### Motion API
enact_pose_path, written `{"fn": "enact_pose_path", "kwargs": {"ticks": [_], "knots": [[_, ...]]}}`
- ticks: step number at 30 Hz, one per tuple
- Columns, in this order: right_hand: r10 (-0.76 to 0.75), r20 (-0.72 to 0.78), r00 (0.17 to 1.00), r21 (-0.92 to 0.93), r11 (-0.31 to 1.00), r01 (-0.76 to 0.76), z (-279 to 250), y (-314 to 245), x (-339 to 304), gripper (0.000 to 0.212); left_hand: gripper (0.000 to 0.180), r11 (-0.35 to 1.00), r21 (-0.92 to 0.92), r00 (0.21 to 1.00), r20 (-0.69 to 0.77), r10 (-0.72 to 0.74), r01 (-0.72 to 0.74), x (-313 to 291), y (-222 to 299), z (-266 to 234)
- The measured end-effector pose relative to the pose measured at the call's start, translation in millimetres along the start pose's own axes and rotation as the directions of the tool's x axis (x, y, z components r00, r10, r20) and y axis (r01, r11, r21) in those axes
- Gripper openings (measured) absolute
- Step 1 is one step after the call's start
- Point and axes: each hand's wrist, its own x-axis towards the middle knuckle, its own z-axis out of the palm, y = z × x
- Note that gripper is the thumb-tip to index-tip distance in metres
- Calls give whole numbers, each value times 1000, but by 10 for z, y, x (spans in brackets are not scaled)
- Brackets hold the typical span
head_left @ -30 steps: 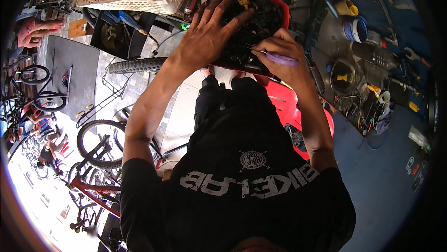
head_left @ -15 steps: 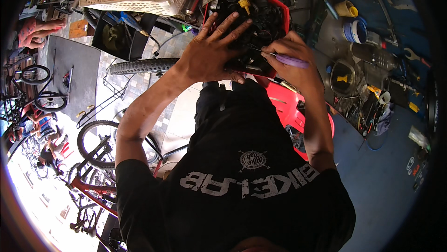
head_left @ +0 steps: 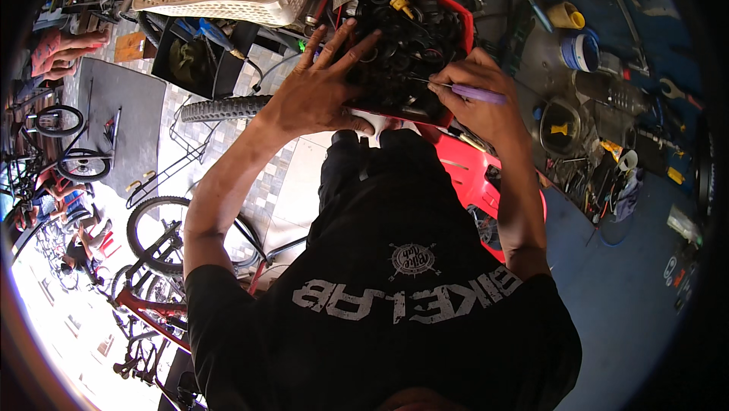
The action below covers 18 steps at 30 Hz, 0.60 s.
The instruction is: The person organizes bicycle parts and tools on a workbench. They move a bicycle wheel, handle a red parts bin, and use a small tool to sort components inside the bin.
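Observation:
A red bin [head_left: 465, 12] full of small dark parts [head_left: 414, 43], several of them ring-shaped, sits in front of me. A yellow piece [head_left: 401, 6] lies on top of the pile. My left hand [head_left: 315, 92] rests over the bin's left side, fingers spread, with nothing held in it. At the right wall, my right hand [head_left: 478, 92] is closed around a thin screwdriver-like tool with a purple handle [head_left: 480, 94]. Its slim metal shaft points left into the parts, and I cannot make out the tip.
A cream plastic basket [head_left: 220, 7] stands at the far left, beside a black bin [head_left: 190, 66]. Below them are a bicycle tyre [head_left: 225, 110] and several bicycles. A red plastic chair [head_left: 471, 172] is under the bin. Tools and containers crowd the blue surface [head_left: 607, 259] at right.
My left hand has slid left and slightly down, uncovering more of the dark parts. The right hand keeps hold of the purple-handled tool and has barely shifted.

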Motion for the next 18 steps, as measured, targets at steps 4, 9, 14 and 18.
{"fn": "enact_pose_path", "kwargs": {"ticks": [4,9,14,18], "knots": [[14,15,1000,-12,1000,-14,0,-13,10,15,45,997,-53,996,-75,55,-59,94,82,-4],[5,9,1000,-21,1000,-5,-8,-21,8,14,24,986,-136,986,-152,72,-93,255,95,20],[-2,2,1000,-5,1000,2,-15,-22,-10,18,11,966,182,976,-87,200,-182,445,98,152],[-5,-38,999,32,999,7,-28,-24,-33,15,15,941,235,964,-48,260,-243,548,87,212]]}}
